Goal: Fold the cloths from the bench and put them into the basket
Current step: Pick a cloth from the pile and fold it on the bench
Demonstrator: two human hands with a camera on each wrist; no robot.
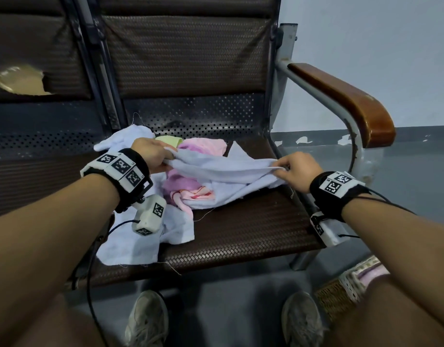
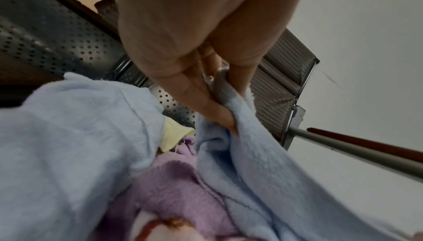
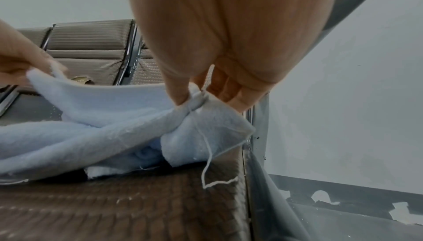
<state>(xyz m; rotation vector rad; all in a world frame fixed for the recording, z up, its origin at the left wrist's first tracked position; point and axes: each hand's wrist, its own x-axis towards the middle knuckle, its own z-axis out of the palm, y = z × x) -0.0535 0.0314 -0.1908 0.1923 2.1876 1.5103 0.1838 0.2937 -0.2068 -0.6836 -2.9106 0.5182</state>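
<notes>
A light blue cloth [image 1: 223,169] is stretched between both hands above the bench seat [image 1: 241,231]. My left hand [image 1: 156,156] pinches its left corner; in the left wrist view the fingers [image 2: 206,103] clamp the blue cloth [image 2: 263,163]. My right hand [image 1: 291,169] pinches the right corner, and the right wrist view shows the fingertips [image 3: 181,98] on the blue cloth [image 3: 114,118]. Under it lie a purple and pink cloth [image 1: 183,186], a yellow-green cloth [image 1: 168,141] and other pale blue cloths [image 1: 130,244]. The wicker basket [image 1: 341,294] stands on the floor at lower right.
The bench has a brown wooden armrest [image 1: 346,101] on a grey metal frame to the right. A torn seat back [image 1: 18,78] is at far left. My shoes [image 1: 148,319] rest on the grey floor in front of the seat.
</notes>
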